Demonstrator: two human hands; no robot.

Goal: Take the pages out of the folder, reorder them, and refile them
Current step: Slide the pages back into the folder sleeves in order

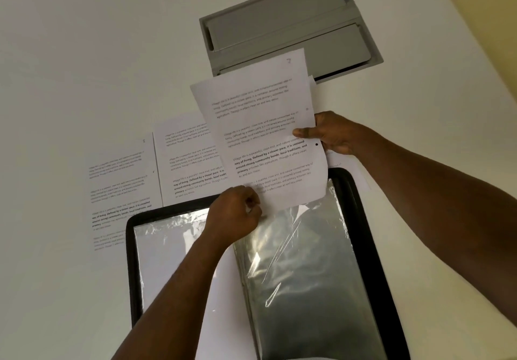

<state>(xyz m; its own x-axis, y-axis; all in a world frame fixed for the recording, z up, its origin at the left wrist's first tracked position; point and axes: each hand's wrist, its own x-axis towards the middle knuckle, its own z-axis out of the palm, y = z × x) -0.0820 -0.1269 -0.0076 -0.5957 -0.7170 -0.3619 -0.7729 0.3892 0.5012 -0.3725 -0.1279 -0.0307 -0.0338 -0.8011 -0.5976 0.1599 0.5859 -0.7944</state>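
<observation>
We see a printed page [263, 133] held tilted above the top edge of the open folder [372, 247], carrying several blocks of text, one partly in bold, a handwritten mark near its upper right corner and a black dot near its right edge. Our right hand [333, 133] pinches that right edge, thumb on the printed face and fingers behind, where the edge of another sheet [312, 85] shows just past the page. Our left hand [237, 214] has its fingers curled at the page's lower left corner, right where the paper meets the mouth of a clear plastic sleeve [296, 253]; we cannot tell whether it grips the paper, the plastic or both. The folder lies flat on the white bench [84, 65], black-rimmed, its right side glossy and wrinkled with an empty-looking sleeve, its left sleeve [167, 253] showing white paper inside. Beyond the folder's upper left corner, two more printed pages lie side by side on the bench, the left page [120, 189] and the middle page [184, 161], the latter partly covered by the held page. A grey hinged cable hatch [279, 23] is set into the bench further back.
</observation>
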